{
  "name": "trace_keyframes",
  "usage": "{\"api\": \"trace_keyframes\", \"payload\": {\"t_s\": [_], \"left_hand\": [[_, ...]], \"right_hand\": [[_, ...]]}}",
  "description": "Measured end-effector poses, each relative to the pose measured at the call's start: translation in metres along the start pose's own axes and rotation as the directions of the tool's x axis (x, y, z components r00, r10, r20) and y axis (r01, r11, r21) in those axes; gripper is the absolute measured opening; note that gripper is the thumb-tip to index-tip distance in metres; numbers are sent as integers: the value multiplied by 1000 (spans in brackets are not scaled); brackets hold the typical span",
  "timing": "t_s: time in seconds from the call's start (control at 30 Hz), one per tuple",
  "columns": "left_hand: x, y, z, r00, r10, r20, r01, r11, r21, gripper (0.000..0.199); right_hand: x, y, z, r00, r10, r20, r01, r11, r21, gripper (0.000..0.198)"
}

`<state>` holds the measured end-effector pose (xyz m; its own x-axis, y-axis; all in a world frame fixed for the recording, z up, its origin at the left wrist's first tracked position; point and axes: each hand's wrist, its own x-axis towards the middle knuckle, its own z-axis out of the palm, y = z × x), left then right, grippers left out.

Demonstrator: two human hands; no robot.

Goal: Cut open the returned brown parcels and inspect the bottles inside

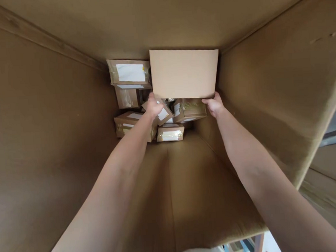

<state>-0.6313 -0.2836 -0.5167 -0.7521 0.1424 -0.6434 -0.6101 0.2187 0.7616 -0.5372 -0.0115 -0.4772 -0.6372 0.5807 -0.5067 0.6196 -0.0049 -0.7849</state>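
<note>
Both my arms reach deep into a very large cardboard box [160, 19]. A plain light-brown carton [185, 73] is up against its far wall, above several smaller boxes. My left hand [154, 106] grips the carton's lower left corner, thumb out to the right. At the lower right corner my right hand [214, 103] holds it, thumb pointing left. The fingers of both hands are partly hidden behind the carton. Just below it are a tilted box with a white label [163, 114] and a taped box [194, 108].
At the left, a labelled box [129, 72] lies on another taped box [127, 97]. Lower down are a wider box [127, 123] and a small taped box [171, 133]. The large box's right wall edge [321, 134] rises beside my right arm; more cardboard [332, 168] lies outside it.
</note>
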Motion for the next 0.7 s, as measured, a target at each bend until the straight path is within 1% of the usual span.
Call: {"api": "trace_keyframes", "payload": {"t_s": [0.07,0.1,0.17,0.2,0.23,0.33,0.4,0.43,0.47,0.53,0.6,0.63,0.7], "left_hand": [[-12,11,0,998,36,-58,-34,999,35,69],[-21,18,-3,993,79,-82,-76,996,35,71],[-44,31,-14,977,187,-102,-185,982,28,74],[-57,38,-21,967,233,-101,-231,972,30,77],[-71,44,-27,959,266,-97,-264,964,40,80],[-118,64,-45,946,306,-106,-295,949,109,84],[-151,80,-55,941,313,-125,-300,947,114,81],[-170,90,-59,939,315,-139,-307,948,81,79],[-189,101,-63,936,313,-159,-314,949,23,76],[-233,126,-71,933,292,-212,-318,942,-104,66],[-282,155,-80,928,261,-267,-313,933,-178,50],[-309,169,-84,924,253,-286,-313,931,-186,43],[-367,195,-94,913,261,-314,-326,929,-177,34]], "right_hand": [[-12,-11,-1,998,29,-55,-29,1000,1,79],[-21,-20,-3,997,16,-69,-15,1000,19,78],[-46,-42,-10,993,-104,-55,109,990,86,73],[-60,-53,-14,987,-156,-27,159,980,120,71],[-74,-64,-18,982,-187,13,183,972,145,73],[-112,-93,-34,971,-183,155,160,976,149,91],[-136,-112,-47,963,-182,197,158,979,132,101],[-148,-122,-55,961,-200,191,176,975,134,102],[-161,-133,-63,957,-226,182,202,969,142,98],[-190,-158,-82,938,-297,181,273,951,146,83],[-227,-186,-101,900,-378,218,363,926,107,71],[-247,-200,-111,876,-414,248,405,910,88,70],[-293,-225,-134,827,-469,310,467,880,85,76]]}}
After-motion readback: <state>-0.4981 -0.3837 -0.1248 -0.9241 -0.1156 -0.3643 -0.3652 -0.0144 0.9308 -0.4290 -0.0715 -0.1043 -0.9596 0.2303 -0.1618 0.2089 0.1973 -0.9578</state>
